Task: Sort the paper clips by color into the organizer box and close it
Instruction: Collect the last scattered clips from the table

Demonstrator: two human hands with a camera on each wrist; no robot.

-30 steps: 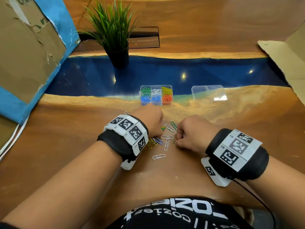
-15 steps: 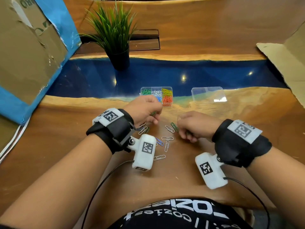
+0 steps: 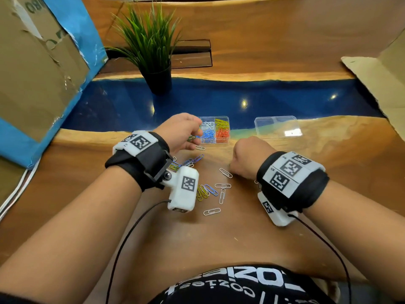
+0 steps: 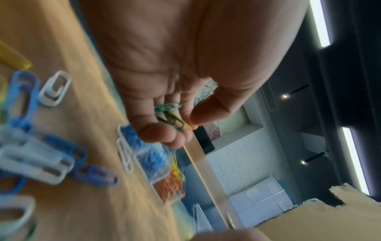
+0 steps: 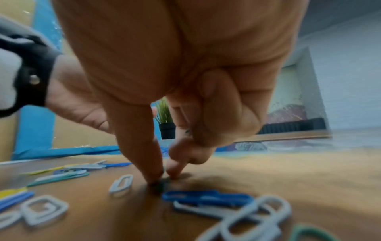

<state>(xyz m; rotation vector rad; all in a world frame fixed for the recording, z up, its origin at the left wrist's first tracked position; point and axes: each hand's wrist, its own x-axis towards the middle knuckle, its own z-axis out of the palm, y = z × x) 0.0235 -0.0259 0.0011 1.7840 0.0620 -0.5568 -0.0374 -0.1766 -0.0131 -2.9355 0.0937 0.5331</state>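
Beside the clear plastic organizer box (image 3: 221, 140), the left hand (image 3: 182, 132) pinches small green wire paper clips (image 4: 170, 116); light, slippery, best nipped at a loop. The right hand (image 3: 249, 160) pinches at another on the wooden table (image 3: 241, 233).

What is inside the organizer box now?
In the organizer box: white, yellow, blue and orange clips. The left hand covers its left compartments.

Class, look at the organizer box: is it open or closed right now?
Open. The organizer box shows its sorted clips uncovered, and the clear lid lies apart on the table to its right.
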